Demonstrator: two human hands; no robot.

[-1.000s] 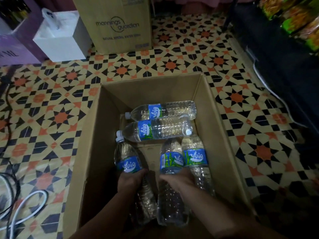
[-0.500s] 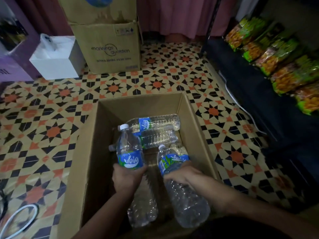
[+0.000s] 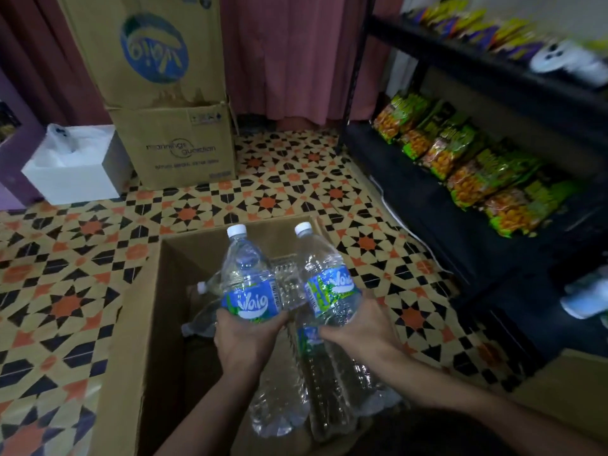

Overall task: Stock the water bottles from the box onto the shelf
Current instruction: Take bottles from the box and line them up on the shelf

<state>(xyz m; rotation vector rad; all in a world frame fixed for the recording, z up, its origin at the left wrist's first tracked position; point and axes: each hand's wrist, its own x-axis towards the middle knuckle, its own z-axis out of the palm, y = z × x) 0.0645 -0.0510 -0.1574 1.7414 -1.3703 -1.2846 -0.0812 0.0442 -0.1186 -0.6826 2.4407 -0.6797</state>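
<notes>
Firstly, far left: a white box (image 3: 70,179) with a plastic bag in it stands on the patterned tile floor (image 3: 65,258).
Stacked cartons (image 3: 177,149): two brown cardboard cartons, one on the other, just right of the white box, in front of a pink curtain (image 3: 289,57).
Open cardboard box (image 3: 144,324): on the floor in the lower middle, flaps out.
Other bottles (image 3: 204,320): lying on their sides inside the box, partly hidden.
Left hand (image 3: 243,337): fingers wrapped round the left water bottle (image 3: 245,258) just under its blue label, cap pointing up and away, above the box.
Right hand (image 3: 358,330): clamped round the right water bottle (image 3: 329,268) at its label, tilted likewise, above the box's right side.
Hands: close side by side; the two bottles are near each other, and whether they touch cannot be told.
Black shelf (image 3: 427,199): at the right, well apart from both held bottles.
Snack packets (image 3: 460,156): green and orange bags lined along the shelf's middle tier.
</notes>
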